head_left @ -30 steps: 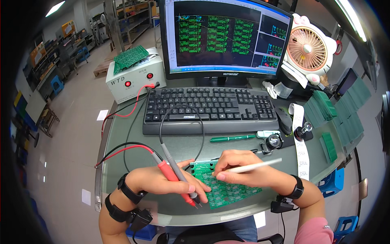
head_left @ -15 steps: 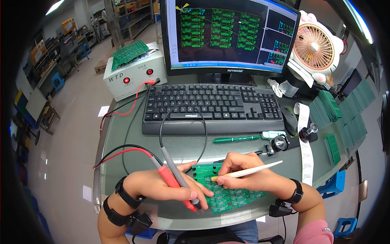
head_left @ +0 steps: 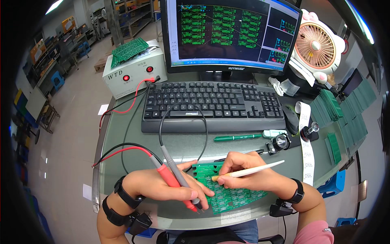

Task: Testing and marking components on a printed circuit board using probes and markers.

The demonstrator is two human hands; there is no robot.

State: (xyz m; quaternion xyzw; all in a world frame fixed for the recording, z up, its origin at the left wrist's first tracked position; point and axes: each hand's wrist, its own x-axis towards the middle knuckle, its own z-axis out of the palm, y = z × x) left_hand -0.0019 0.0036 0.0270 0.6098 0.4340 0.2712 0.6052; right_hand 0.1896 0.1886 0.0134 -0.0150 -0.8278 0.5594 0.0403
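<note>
Near the front edge of the table lies a green circuit board (head_left: 225, 202), populated with rows of small printed patterns. My left hand (head_left: 152, 185) is closed around a red test probe (head_left: 168, 176) and a grey test probe (head_left: 172, 163), their tips pointing down beside the board's left edge. Some of its fingers rest on the board. My right hand (head_left: 240, 171) pinches a slim white pen-shaped tool (head_left: 260, 168) with a tan front part. That tool's front end is at the board's upper middle; its exact tip is too small to make out.
A black keyboard (head_left: 211, 112) and monitor (head_left: 231, 36) stand beyond the board. At left sits a white meter box (head_left: 134, 73) carrying green boards. A green pen (head_left: 237, 138), magnifier loupe (head_left: 280, 142), paper strip (head_left: 307, 162) and stacked boards (head_left: 329, 103) lie at right, near a fan (head_left: 315, 46).
Both hands, the probes and the white tool keep nearly the same place on the board. The whole view has shifted very slightly.
</note>
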